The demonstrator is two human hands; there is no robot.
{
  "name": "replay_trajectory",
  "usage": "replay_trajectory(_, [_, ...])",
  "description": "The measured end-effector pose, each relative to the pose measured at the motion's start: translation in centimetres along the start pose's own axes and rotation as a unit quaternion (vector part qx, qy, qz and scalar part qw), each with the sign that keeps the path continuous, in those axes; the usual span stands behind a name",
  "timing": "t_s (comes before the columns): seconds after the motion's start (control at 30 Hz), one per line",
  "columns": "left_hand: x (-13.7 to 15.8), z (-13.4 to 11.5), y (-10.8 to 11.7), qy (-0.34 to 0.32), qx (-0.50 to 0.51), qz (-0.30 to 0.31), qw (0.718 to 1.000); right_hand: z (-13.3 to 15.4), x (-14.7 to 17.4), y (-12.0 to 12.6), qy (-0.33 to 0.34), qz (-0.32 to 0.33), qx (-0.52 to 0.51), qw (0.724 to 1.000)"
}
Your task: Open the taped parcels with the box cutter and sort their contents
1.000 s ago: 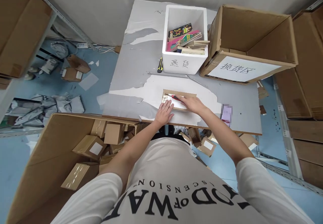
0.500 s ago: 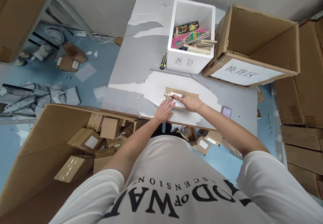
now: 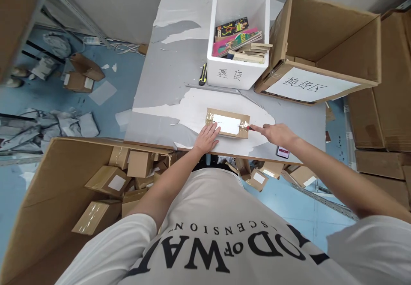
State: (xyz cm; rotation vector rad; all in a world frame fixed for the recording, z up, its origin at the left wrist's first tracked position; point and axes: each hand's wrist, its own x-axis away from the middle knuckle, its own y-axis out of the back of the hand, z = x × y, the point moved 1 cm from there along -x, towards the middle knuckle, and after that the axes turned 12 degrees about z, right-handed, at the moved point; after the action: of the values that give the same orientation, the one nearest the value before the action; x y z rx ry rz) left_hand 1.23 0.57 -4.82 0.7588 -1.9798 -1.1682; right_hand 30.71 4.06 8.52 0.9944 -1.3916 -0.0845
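A small cardboard box [image 3: 210, 115] with clear tape at its ends and a white label [image 3: 226, 124] on top lies near the table's front edge. My left hand [image 3: 207, 138] rests on its left front part, fingers stretched out flat. At the box's right end, my right hand [image 3: 278, 134] is closed around a small cutter [image 3: 254, 127], dark with a red tip. The tip is at the taped right edge; most of the cutter is hidden by my fingers. A dark line runs across part of the label.
Behind the box stand a white foam bin [image 3: 237, 74] of books and a large open carton [image 3: 334, 85]. A yellow-black utility knife [image 3: 203, 74] lies left of the bin. A phone [image 3: 283, 151] is near the front edge. A big carton [image 3: 35, 199] of small boxes stands at lower left.
My right hand has moved with the cutter from the box's left part to its right end, uncovering the label. My left hand stays on the box. The view has shifted slightly.
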Motion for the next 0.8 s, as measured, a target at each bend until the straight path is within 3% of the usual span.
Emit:
replay_trajectory(0.13, [-0.2, -0.1, -0.3, 0.011, 0.013, -0.010, 1.000, -2.0, 2.2, -2.6, -0.052, 0.031, -0.011, 0.998])
replay_trajectory(0.4, [-0.1, 0.2, -0.8, 0.001, 0.001, -0.027, 1.000, -1.0, 2.6, -3.7, -0.042, -0.016, -0.042, 0.998])
replay_trajectory(0.67, [0.1, 0.2, -0.5, -0.001, -0.015, -0.018, 1.000, -3.3, 3.3, -2.1, -0.024, -0.042, -0.064, 0.997])
replay_trajectory(0.8, [0.1, 0.2, -0.5, -0.002, -0.013, -0.019, 1.000, -2.0, 1.8, -0.3, -0.001, -0.076, -0.064, 0.995])
